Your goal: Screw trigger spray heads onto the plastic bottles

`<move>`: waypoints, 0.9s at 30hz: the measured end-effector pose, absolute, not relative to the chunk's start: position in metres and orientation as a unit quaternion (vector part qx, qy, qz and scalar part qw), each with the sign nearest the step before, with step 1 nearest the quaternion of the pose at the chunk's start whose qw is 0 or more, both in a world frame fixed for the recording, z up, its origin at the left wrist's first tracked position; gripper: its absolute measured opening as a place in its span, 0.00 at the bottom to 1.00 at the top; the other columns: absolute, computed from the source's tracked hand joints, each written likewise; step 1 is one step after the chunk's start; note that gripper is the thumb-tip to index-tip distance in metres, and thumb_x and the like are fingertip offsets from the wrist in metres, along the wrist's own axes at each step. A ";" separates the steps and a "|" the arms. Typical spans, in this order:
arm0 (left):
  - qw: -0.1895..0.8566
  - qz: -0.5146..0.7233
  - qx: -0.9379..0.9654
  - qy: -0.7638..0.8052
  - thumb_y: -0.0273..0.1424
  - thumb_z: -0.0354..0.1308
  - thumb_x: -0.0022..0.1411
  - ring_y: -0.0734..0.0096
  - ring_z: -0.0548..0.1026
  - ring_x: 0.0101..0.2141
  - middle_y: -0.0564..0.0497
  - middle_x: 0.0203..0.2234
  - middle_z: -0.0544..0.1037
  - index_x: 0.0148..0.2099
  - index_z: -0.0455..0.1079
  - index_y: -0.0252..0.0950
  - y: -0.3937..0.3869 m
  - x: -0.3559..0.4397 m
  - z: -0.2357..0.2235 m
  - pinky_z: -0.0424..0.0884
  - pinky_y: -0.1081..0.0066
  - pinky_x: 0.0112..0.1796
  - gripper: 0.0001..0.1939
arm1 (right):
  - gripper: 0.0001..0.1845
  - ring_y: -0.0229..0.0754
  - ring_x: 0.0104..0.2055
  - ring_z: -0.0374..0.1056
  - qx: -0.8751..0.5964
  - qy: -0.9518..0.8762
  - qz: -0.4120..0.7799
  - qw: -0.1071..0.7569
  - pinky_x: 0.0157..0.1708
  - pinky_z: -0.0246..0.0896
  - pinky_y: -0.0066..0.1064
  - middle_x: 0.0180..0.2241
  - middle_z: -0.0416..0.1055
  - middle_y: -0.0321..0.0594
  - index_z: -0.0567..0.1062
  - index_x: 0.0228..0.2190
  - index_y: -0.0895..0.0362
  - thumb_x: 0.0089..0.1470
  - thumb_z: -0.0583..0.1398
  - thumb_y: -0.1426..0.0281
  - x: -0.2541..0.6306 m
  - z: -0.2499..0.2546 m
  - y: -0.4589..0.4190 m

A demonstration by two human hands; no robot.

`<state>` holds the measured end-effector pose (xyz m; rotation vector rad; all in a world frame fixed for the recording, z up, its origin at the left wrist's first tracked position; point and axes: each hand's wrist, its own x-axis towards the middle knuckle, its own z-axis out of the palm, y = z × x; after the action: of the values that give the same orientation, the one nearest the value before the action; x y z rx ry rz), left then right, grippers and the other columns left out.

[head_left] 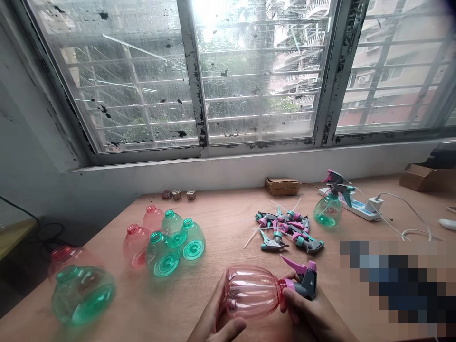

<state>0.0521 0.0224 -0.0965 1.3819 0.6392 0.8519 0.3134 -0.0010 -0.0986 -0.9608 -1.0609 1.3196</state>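
Observation:
A clear red spray bottle (251, 290) lies sideways between my hands, above the near part of the table. My left hand (221, 313) cups its base, thumb below and fingers behind it. At the neck, my right hand (301, 304) has thumb and fingers closed round the pink collar of the spray head (308, 280). This head is dark grey with a pink trigger and sits at the bottle's mouth. Whether it is fully screwed on I cannot tell. Beyond my hands lies a pile of loose pink, green and grey spray heads (285, 228) with thin tubes.
Headless green bottles (163, 256) and red bottles (136, 242) stand at left, a large green bottle (83, 294) nearest. At right are a green bottle with its sprayer (327, 209), a power strip (359, 209) with cables and a cardboard box (423, 176). A blurred patch covers the lower right.

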 end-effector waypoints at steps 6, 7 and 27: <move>0.613 0.387 0.620 0.300 0.42 0.65 0.63 0.53 0.47 0.70 0.51 0.73 0.46 0.73 0.35 0.51 0.020 0.054 -0.094 0.43 0.54 0.69 0.49 | 0.22 0.35 0.19 0.60 -0.402 -0.456 0.563 0.559 0.23 0.47 0.29 0.23 0.74 0.36 0.67 0.36 0.56 0.55 0.66 0.52 0.314 -0.096 0.000; 0.612 0.387 0.619 0.303 0.43 0.65 0.63 0.54 0.44 0.71 0.53 0.73 0.45 0.73 0.35 0.51 0.019 0.054 -0.094 0.40 0.55 0.69 0.49 | 0.23 0.35 0.19 0.60 -0.402 -0.456 0.565 0.559 0.23 0.47 0.29 0.23 0.74 0.36 0.67 0.37 0.56 0.54 0.66 0.52 0.314 -0.096 -0.001; 0.647 0.398 0.591 0.273 0.43 0.63 0.64 0.53 0.43 0.71 0.51 0.73 0.44 0.73 0.42 0.50 0.023 0.048 -0.105 0.40 0.51 0.69 0.44 | 0.22 0.34 0.19 0.61 -0.393 -0.449 0.569 0.566 0.23 0.47 0.28 0.22 0.75 0.36 0.68 0.35 0.57 0.55 0.66 0.52 0.315 -0.101 0.001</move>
<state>0.0481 0.0234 -0.1054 1.3440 0.6208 0.9045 0.3147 0.0008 -0.1013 -0.9239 -1.0562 1.3381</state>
